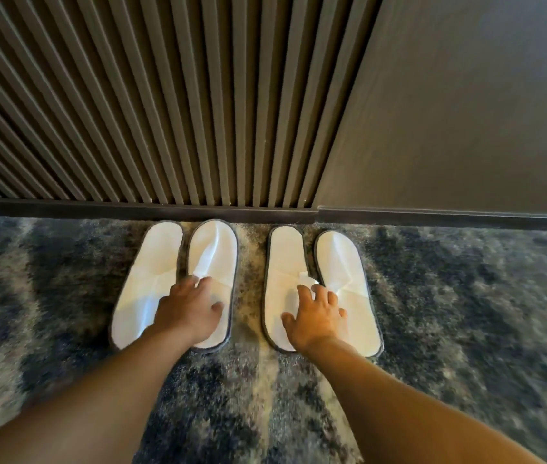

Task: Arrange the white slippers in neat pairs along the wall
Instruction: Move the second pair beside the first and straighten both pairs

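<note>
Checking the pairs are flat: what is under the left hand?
The left hand lies open across the left pair of slippers, covering their vamps; the carpet beneath them is hidden.

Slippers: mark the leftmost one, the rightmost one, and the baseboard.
leftmost slipper (151, 262), head view, on its white upper
rightmost slipper (340, 259), head view, on its white upper
baseboard (98, 209), head view, on its dark front face

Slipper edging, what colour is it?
Dark grey trim around the white slippers, clearest in the head view.

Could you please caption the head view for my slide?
Left hand and right hand rest open on two pairs of white slippers by the baseboard.
</note>
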